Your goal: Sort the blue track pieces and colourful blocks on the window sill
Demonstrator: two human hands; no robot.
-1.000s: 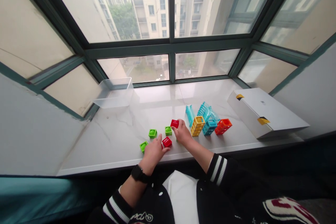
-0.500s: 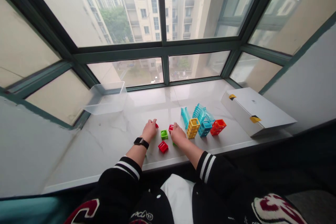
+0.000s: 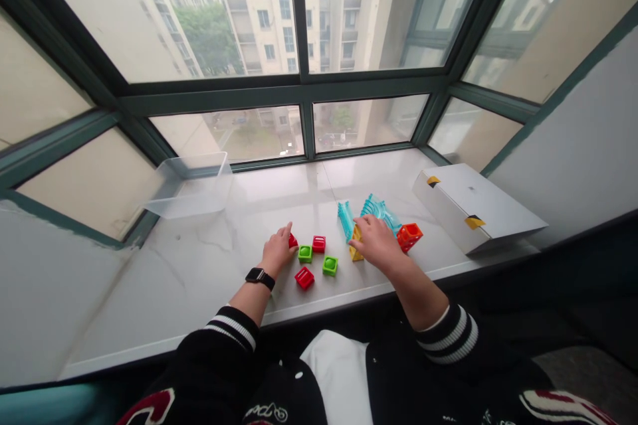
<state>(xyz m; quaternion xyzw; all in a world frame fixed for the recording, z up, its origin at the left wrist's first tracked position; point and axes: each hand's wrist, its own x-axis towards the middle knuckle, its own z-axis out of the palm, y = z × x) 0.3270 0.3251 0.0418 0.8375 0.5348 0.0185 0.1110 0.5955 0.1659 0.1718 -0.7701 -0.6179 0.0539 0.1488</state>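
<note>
Apart — front red block, near sill edge

Your glossy white windowsill carries red plastic cubes, green plastic cubes, yellow and orange-red blocks, translucent blue ribbed pieces, a clear rectangular tub, a white box.

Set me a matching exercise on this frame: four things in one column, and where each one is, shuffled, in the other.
1. Bin
2. White box
3. Left hand
4. Right hand

A. At the yellow tower
B. Toward the right end of the sill
C. At a red block
D. Toward the left end of the sill, near the window frame

Pairs: 1-D, 2-B, 3-C, 4-A
</note>
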